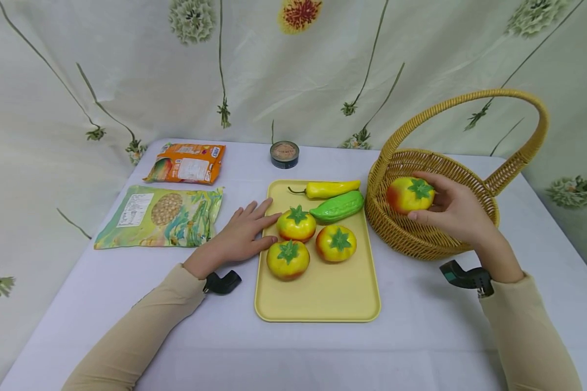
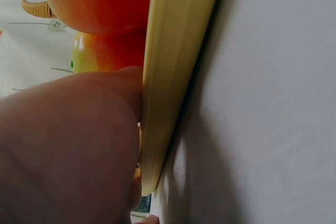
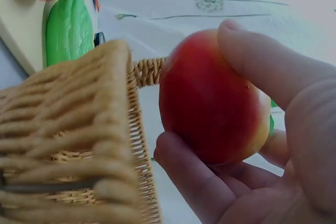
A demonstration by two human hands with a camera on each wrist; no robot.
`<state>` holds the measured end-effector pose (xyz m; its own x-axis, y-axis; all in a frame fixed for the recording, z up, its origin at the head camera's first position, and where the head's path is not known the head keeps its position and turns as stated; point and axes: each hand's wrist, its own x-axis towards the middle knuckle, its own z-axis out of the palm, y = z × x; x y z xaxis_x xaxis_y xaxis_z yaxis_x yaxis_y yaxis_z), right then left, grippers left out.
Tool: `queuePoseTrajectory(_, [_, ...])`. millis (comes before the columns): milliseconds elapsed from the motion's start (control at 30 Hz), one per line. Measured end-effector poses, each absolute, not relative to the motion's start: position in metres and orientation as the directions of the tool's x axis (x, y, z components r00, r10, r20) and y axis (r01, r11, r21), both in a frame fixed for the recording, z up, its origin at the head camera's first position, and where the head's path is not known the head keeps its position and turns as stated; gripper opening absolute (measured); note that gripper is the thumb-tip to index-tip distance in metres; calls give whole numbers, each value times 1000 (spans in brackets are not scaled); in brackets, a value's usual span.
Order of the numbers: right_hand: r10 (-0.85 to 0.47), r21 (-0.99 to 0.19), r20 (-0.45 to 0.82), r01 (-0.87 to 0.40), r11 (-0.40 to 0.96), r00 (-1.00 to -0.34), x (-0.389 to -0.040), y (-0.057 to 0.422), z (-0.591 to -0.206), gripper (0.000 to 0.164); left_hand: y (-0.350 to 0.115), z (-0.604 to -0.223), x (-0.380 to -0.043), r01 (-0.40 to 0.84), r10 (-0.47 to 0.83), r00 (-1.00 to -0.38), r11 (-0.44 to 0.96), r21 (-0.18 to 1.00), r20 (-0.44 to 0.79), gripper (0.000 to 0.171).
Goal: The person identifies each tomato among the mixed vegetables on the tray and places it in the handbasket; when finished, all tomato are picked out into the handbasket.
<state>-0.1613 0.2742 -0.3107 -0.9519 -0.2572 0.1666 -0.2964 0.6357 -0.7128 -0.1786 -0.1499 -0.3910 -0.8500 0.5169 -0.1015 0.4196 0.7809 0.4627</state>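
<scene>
One held fruit (image 1: 402, 196), yellow and red with a green cap, is at the mouth of the basket (image 1: 396, 239), gripped by the right hand (image 1: 457, 212). Right thumb bears on one side of it, curled fingers on the other. Right wrist view: its red underside faces the camera, close beside the woven rim; the basket handle arches high in the head view.

Left hand (image 1: 237, 233): fingers straight and spread, gripping nothing, laid at the left edge of the tray (image 1: 318, 298). Thumb and forefinger reach over the tray rim. The left wrist view is too close and blurred to tell whether the thumb touches fruit.

Three matching fruits sit grouped on the tray: rear fruit (image 1: 296, 224), front fruit (image 1: 288, 260), right fruit (image 1: 336, 244), all caps up. Behind them, at the far end, lie a yellow pepper (image 1: 325, 189) and a green gourd (image 1: 337, 207), the gourd nearer the fruits.

Basket stands just right of the tray. Beyond the tray's far edge: a round can (image 1: 285, 155). Left of the tray: an orange packet (image 1: 188, 163), and nearer the person a green packet (image 1: 166, 217), both flat on the white table (image 1: 200, 342). Backdrop: flower-print cloth (image 1: 254, 65).
</scene>
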Motion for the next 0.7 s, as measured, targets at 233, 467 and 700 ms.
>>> queuePoseTrajectory(233, [-216,-713,142,-251,655,-966,-170,278,-317,79,-151,-392,-179,421,517,-850,780,463,-100,58])
queuePoseTrajectory(467, [-174,-682,77,-179,710,-982,-177,280,-321,82,-151,-393,-179,416,514,-852,781,465,-102,59])
queuePoseTrajectory(700, [-137,-665,25,-119,737,-990,-182,283,-325,85,-151,-393,-180,414,512,-853,783,465,-104,59])
